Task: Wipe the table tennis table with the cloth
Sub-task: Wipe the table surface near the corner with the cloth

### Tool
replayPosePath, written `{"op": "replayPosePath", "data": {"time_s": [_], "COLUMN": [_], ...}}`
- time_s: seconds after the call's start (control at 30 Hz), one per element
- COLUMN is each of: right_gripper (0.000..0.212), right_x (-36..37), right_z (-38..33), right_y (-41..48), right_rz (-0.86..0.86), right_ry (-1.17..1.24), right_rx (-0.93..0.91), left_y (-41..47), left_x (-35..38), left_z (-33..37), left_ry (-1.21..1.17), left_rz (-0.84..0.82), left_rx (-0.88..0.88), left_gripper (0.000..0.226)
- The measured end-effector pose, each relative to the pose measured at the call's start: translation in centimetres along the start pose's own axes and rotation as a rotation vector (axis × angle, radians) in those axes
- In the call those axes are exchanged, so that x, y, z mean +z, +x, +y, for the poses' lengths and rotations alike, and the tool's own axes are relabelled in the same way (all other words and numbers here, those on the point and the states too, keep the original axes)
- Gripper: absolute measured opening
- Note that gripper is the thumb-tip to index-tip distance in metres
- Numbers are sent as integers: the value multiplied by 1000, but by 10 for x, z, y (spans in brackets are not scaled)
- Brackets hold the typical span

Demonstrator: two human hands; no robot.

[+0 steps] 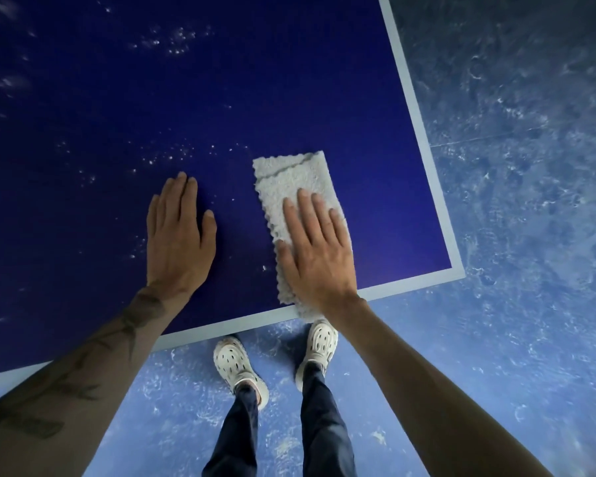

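Near the table's [221, 98] right front corner the right hand [315, 249] presses the folded cloth [291, 182] flat with straight fingers — the left hand [178, 235] rests open-palmed just beside it.

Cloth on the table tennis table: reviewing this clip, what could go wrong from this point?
1. The near end of the cloth seems to overhang the near edge of the table tennis table; a pull toward the body could drag it onto the floor.
2. The right hand only presses flat on the cloth, so the cloth may slip or bunch.
3. The left hand rests flat beside white specks and could smear them.
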State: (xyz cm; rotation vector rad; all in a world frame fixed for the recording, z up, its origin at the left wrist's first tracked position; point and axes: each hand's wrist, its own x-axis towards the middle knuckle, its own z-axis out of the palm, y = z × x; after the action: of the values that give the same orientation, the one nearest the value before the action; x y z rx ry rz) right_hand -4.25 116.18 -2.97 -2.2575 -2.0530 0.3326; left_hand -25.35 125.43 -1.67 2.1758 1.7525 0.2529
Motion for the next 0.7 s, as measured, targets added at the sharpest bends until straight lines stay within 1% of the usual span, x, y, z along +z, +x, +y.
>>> {"op": "replayPosePath", "data": {"time_s": [0.03, 0.07, 0.17, 0.23, 0.27, 0.33, 0.43, 0.5, 0.53, 0.63, 0.7], "right_gripper": [66, 66, 67, 69, 70, 69, 67, 66, 66, 65, 66], "right_x": [0, -3, -14, -15, -13, -2, 19, 22, 21, 7, 2], "right_z": [6, 16, 37, 21, 5, -36, -86, -81, -69, -33, -33], "right_y": [-7, -12, -12, 3, 12, 24, 8, -7, -11, -11, 3], "right_rz": [-11, -18, -1, 29, 43, 36, -3, -25, -28, 8, 46], "right_ry": [2, 0, -22, -13, 4, 33, 34, 15, 8, -27, -22], "right_rx": [-23, -3, 198, 326, 344, 269, 43, -59, -58, 127, 269], "left_y": [-3, -6, -14, -19, -20, -23, -25, -24, -24, -23, -24], "left_x": [-4, -9, -19, -21, -21, -19, -15, -14, -14, -14, -14], "left_z": [-9, -19, -50, -69, -76, -86, -91, -92, -93, -93, -94], "left_ry": [14, 27, 69, 90, 91, 88, 71, 66, 62, 51, 51], "left_rz": [5, 11, 31, 31, 28, 31, 43, 50, 54, 68, 76], "left_rx": [-5, -8, -13, -9, -13, -26, -20, -13, -15, -23, -17], "left_gripper": [57, 56, 55, 55, 55, 60, 62, 62, 61, 60, 60]}}
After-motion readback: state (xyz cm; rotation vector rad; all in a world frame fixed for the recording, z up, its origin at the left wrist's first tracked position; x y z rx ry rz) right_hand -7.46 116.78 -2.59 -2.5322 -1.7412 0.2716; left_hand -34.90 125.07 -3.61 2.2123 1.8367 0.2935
